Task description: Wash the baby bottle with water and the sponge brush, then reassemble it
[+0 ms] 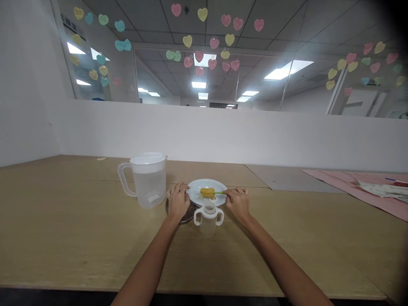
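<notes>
A white plate [204, 182] lies on the table in front of me. My left hand [179, 200] has its fingers closed at the plate's left rim, above a dark round dish [188, 215] that it partly covers. Pinched in my right hand [237, 201], at the plate's right side, is the thin green handle of a sponge brush. The brush's yellow head [207, 193] rests over the middle of the plate. Just nearer to me stands a clear cup with two white handles [208, 219], upright and without a lid. A small white piece lies on the plate behind the cup's rim.
A lidded translucent pitcher [149, 182] with clear liquid stands to the left, its handle facing left. On the far right, a pink cloth [334, 180] carries white and red items. A grey board [280, 178] lies at the back, before a white wall [210, 134].
</notes>
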`<state>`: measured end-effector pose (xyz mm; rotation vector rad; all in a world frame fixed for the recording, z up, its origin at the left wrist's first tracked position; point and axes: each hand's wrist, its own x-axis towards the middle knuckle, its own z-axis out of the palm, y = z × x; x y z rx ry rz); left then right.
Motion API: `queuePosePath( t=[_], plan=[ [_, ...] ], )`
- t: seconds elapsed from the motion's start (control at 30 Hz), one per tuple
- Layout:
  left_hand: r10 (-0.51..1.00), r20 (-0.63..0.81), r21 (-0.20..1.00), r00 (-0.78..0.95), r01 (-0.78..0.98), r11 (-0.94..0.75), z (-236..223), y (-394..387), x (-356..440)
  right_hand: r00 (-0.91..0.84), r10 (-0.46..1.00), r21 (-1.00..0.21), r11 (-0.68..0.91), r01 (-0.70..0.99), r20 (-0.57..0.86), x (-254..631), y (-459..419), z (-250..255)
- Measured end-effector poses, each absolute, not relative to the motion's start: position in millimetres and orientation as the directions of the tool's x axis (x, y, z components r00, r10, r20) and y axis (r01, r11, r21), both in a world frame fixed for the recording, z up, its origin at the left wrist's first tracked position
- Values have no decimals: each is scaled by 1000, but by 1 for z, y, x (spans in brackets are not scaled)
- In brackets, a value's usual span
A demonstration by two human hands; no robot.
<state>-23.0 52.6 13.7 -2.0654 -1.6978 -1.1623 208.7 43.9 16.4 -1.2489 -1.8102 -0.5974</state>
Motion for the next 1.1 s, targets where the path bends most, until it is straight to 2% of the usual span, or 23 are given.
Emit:
queuePosePath(
  t=[0.1,0.17,0.63,0.93,1.1],
  plan=[
    [718,659,227,223,852,-473,13,47,-14,-125,518,-117,408,905,846,208,43,17],
    [737,616,218,277,840,-498,12,46,-10,-113,525,-140,419,897,844,208,42,17],
    [791,532,237,301,844,-480,11,51,-7,-28,556,-255,424,869,831,210,47,15],
    [754,572,155,323,860,-487,13,47,-6,74,579,-350,381,856,812,211,49,15],
    [738,589,113,331,870,-480,13,45,-5,121,602,-360,293,886,789,214,50,15]
  ],
)
